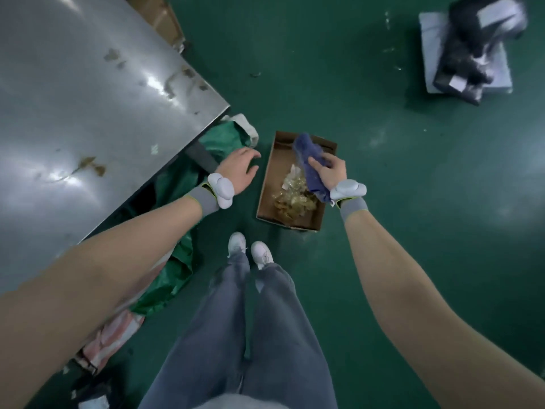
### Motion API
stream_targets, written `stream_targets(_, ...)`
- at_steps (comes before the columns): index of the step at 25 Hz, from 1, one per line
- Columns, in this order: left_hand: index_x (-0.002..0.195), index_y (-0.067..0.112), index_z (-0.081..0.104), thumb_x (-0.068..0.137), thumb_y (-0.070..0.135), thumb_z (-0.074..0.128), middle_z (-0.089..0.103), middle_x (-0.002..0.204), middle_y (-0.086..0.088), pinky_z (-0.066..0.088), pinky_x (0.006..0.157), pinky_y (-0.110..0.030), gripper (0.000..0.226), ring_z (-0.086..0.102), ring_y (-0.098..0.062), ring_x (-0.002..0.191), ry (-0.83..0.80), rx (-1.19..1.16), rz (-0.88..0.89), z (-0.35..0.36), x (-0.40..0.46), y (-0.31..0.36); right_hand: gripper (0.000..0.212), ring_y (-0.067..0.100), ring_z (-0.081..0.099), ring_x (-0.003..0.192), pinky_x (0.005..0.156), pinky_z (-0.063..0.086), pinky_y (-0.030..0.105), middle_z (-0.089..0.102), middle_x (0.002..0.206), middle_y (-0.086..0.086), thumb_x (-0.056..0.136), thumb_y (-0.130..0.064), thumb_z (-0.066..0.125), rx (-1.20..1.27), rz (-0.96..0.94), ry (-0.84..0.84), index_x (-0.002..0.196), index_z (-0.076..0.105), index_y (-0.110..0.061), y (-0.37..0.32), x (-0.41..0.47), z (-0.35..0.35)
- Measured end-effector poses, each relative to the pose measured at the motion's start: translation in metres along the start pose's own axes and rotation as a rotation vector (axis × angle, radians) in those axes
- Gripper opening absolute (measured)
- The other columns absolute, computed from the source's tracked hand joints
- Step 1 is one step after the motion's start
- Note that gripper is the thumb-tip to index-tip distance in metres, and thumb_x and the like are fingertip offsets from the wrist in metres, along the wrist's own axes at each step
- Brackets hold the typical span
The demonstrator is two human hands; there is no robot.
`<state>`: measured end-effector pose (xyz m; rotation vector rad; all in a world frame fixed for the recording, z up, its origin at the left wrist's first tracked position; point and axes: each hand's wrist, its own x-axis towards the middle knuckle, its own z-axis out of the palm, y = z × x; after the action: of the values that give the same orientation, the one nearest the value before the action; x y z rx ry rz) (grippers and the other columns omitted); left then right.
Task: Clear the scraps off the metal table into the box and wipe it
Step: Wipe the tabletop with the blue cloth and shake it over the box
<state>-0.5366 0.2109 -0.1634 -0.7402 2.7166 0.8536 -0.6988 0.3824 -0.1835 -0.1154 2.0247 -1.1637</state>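
The right hand [328, 172] pinches a crumpled blue cloth [309, 166] over the open brown cardboard box [272, 172] on the floor; the left hand [239, 169], fingers spread and empty, is nearer the grey metal bench [88, 98], whose brown scraps [88, 165] lie up-left of both hands

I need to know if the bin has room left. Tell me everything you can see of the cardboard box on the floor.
The cardboard box is a shallow, open-topped brown tray standing flat on the green floor, just right of the metal table's corner and ahead of the person's shoes. A loose heap of yellowish, translucent scraps lies in its near half; the far half shows bare bottom. The right hand holds a blue cloth over it.
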Motion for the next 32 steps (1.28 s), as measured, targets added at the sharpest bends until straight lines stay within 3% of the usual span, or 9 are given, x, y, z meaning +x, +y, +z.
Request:
stream_targets(2, 0.142, 0.012, 0.037, 0.092, 0.016, 0.055, 0.045, 0.141, -0.01, 0.04, 0.103, -0.031, 0.052, 0.05, -0.023, 0.124, -0.094, -0.081, 0.043, 0.017, 0.032, 0.003, 0.025, 0.007, 0.058, 0.073, 0.058, 0.045, 0.007, 0.062, 0.092, 0.001, 0.09, -0.018, 0.064, -0.005, 0.01, -0.121, 0.112, 0.061, -0.006, 0.006, 0.007, -0.002)
stream_targets(5, 0.146, 0.017, 0.032, 0.088, 0.007, 0.061, 0.041, 0.141, -0.006, 0.035, 0.093, -0.015, 0.066, 0.045, -0.011, 0.116, -0.272, -0.243, 0.119, 0.056, 0.085, 0.0, 0.009, 0.006, 0.063, 0.067, 0.079, 0.05, 0.024, 0.067, 0.083, -0.001, 0.088, -0.024, 0.066, -0.003, 0.132, -0.311, 0.091, 0.067, -0.016, 0.032, 0.039, -0.003)
stream_targets(8, 0.131, 0.005, 0.052, 0.085, 0.008, 0.065, 0.054, 0.131, -0.013, 0.043, 0.097, -0.029, 0.048, 0.051, -0.024, 0.122, -0.321, -0.343, 0.059, 0.099, 0.124, -0.016, 0.017, 0.02, 0.067, 0.08, 0.083, 0.052, 0.036, 0.067, 0.098, 0.011, 0.089, -0.031, 0.065, 0.038, 0.254, -0.367, 0.095, 0.068, -0.016, 0.069, 0.071, 0.0)
stream_targets(12, 0.116, -0.003, 0.058, 0.085, 0.016, 0.063, 0.063, 0.12, -0.022, 0.048, 0.092, -0.037, 0.037, 0.061, -0.029, 0.109, -0.28, -0.5, -0.109, 0.146, 0.147, -0.041, 0.052, 0.023, 0.071, 0.089, 0.078, 0.057, 0.036, 0.072, 0.102, 0.006, 0.091, -0.057, 0.042, 0.546, 0.396, -0.455, 0.114, 0.061, -0.014, 0.097, 0.079, -0.006)
stream_targets(15, 0.098, 0.006, 0.057, 0.082, 0.027, 0.061, 0.065, 0.108, -0.025, 0.048, 0.091, -0.046, 0.026, 0.063, -0.033, 0.098, -0.184, -0.508, -0.266, 0.186, 0.162, -0.063, 0.044, 0.012, 0.071, 0.089, 0.083, 0.058, 0.038, 0.072, 0.104, -0.003, 0.095, -0.05, 0.044, 0.553, 0.352, -0.289, 0.119, 0.06, -0.017, 0.128, 0.085, -0.001)
stream_targets(18, 0.095, 0.008, 0.056, 0.087, 0.02, 0.063, 0.061, 0.097, -0.014, 0.05, 0.081, -0.036, 0.016, 0.062, -0.028, 0.092, -0.214, -0.568, -0.339, 0.211, 0.171, -0.063, 0.03, 0.025, 0.064, 0.1, 0.097, 0.05, 0.044, 0.066, 0.112, 0.012, 0.095, -0.019, 0.056, 0.162, 0.237, -0.02, 0.12, 0.058, -0.002, 0.169, 0.112, 0.025)
stream_targets(23, 0.096, 0.003, 0.063, 0.078, 0.021, 0.073, 0.062, 0.089, -0.007, 0.049, 0.078, -0.034, 0.028, 0.058, -0.021, 0.083, -0.179, -0.478, -0.395, 0.246, 0.172, -0.066, 0.032, 0.035, 0.057, 0.096, 0.077, 0.042, 0.036, 0.058, 0.109, 0.019, 0.094, -0.031, 0.054, -0.212, 0.208, 0.419, 0.104, 0.052, 0.0, 0.201, 0.131, 0.056)
stream_targets(27, 0.091, 0.008, 0.059, 0.082, 0.007, 0.068, 0.062, 0.082, -0.006, 0.052, 0.072, -0.032, 0.014, 0.06, -0.021, 0.08, -0.165, -0.781, -0.554, 0.263, 0.169, -0.058, 0.025, 0.031, 0.054, 0.082, 0.068, 0.041, 0.034, 0.056, 0.093, 0.015, 0.097, -0.024, 0.048, -0.413, -0.194, 0.289, 0.098, 0.061, -0.003, 0.217, 0.128, 0.089)
stream_targets(32, 0.083, 0.013, 0.055, 0.085, 0.0, 0.062, 0.062, 0.087, -0.008, 0.054, 0.087, -0.045, 0.014, 0.061, -0.024, 0.087, -0.114, -0.877, -0.636, 0.271, 0.167, -0.081, 0.016, 0.028, 0.058, 0.083, 0.072, 0.037, 0.024, 0.064, 0.094, 0.018, 0.091, -0.011, 0.055, -0.152, -0.037, 0.518, 0.096, 0.064, 0.002, 0.232, 0.15, 0.077)
